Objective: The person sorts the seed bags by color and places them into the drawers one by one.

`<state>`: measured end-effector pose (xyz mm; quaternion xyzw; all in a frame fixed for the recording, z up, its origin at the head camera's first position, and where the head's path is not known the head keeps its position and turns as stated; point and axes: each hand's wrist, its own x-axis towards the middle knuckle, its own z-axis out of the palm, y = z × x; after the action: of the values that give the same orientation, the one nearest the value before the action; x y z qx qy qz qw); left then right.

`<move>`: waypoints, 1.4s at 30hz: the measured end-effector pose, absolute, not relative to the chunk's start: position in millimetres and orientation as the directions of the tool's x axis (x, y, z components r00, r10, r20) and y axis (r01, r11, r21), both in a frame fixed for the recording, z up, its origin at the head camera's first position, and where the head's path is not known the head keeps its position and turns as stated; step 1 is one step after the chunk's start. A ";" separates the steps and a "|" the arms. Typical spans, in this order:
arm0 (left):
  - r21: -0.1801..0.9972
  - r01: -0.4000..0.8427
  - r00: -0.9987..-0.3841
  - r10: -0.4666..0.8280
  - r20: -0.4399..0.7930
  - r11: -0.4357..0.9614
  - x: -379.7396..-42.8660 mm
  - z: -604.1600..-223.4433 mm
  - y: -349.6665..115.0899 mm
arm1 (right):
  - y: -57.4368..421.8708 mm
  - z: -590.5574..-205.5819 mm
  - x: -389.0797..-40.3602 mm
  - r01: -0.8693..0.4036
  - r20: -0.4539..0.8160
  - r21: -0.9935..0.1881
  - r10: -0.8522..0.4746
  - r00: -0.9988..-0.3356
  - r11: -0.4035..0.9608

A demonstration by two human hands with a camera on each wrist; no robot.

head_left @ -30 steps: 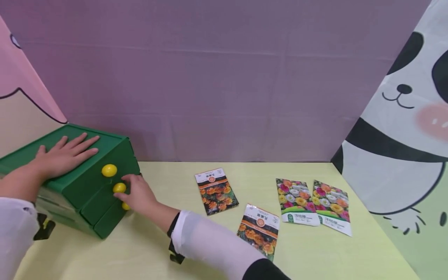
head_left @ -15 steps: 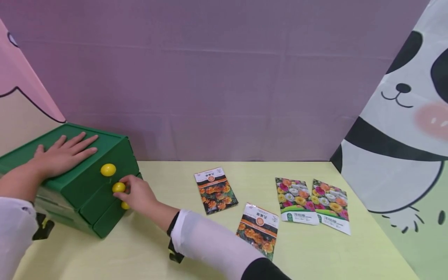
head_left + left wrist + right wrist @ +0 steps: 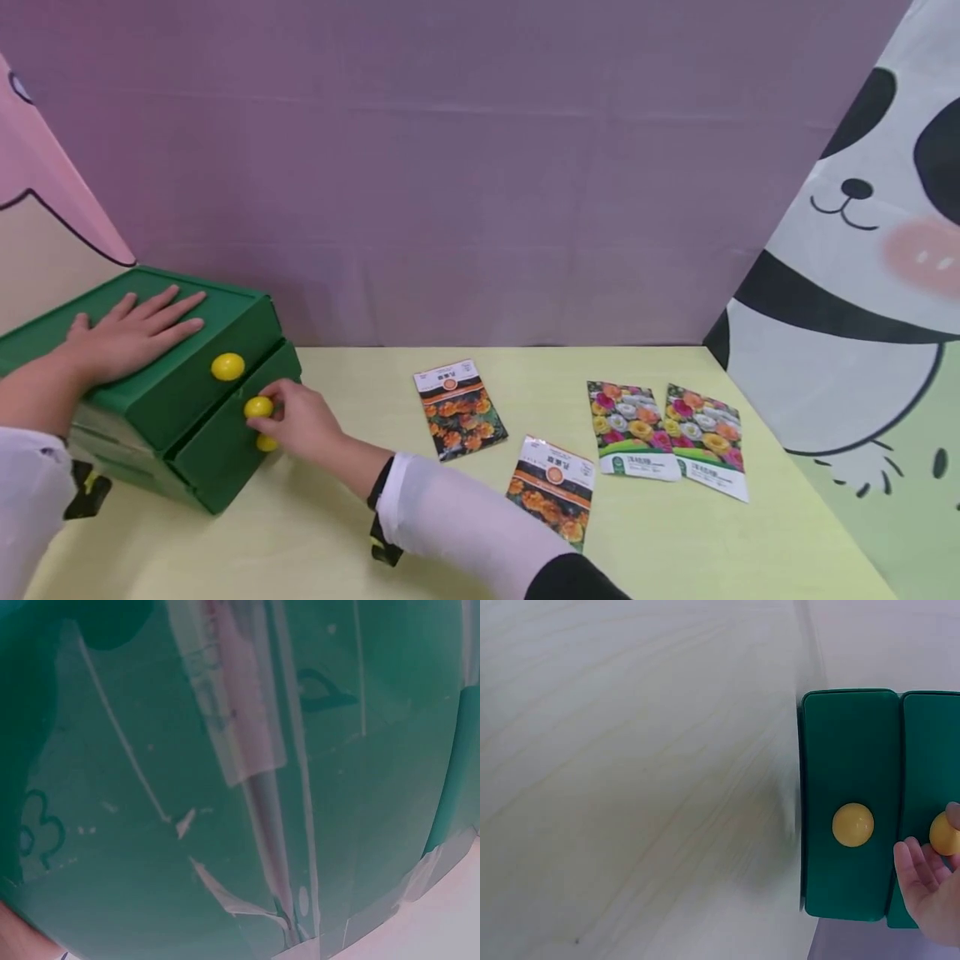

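A green box of stacked drawers [image 3: 232, 304] with round yellow knobs stands at the left in the head view. My left hand [image 3: 131, 337] lies flat on its top, fingers spread. With thumb and fingers my right hand [image 3: 306, 421] pinches the middle knob [image 3: 258, 407]. That middle drawer [image 3: 288, 362] stands slightly out from the top one. The top knob [image 3: 227, 367] is untouched; the bottom knob [image 3: 266, 443] shows just below my right thumb. In the right wrist view the bottom drawer [image 3: 851, 742] is seen front-on beside the gripped knob [image 3: 943, 834].
Two seed packets with orange flowers [image 3: 461, 412] [image 3: 553, 492] lie mid-table. Two more with mixed-colour flowers [image 3: 633, 429] [image 3: 707, 440] overlap slightly at the right. A purple cloth [image 3: 480, 183] hangs behind the table [image 3: 337, 533]. Clear tape [image 3: 300, 787] runs along the box's side.
My right hand has closed on the middle knob and drawn that drawer out a little towards the right. The left hand stays flat on the box top.
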<state>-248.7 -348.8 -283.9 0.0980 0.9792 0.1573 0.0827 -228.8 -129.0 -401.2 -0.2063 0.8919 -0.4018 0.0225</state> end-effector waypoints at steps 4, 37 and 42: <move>0.346 0.166 -0.965 0.224 -0.134 0.923 -247.5 -285.9 -347.3 | -122.0 -403.4 -226.6 -0.363 0.120 -0.696 -0.398 -0.909 0.619; 0.434 0.129 -0.961 0.221 -0.168 0.892 -249.0 -281.2 -346.3 | -31.7 -380.4 -203.3 -0.550 0.106 -0.293 -0.545 -0.832 0.782; 0.477 0.108 -0.959 0.217 -0.180 0.872 -247.8 -281.5 -347.0 | -23.1 -383.6 -199.6 -0.557 0.102 -0.277 -0.553 -0.827 0.783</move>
<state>-247.8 -347.0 -281.5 0.0845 0.9607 0.2383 0.1148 -199.6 -23.1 -383.6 -0.2940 0.9441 -0.1491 -0.0074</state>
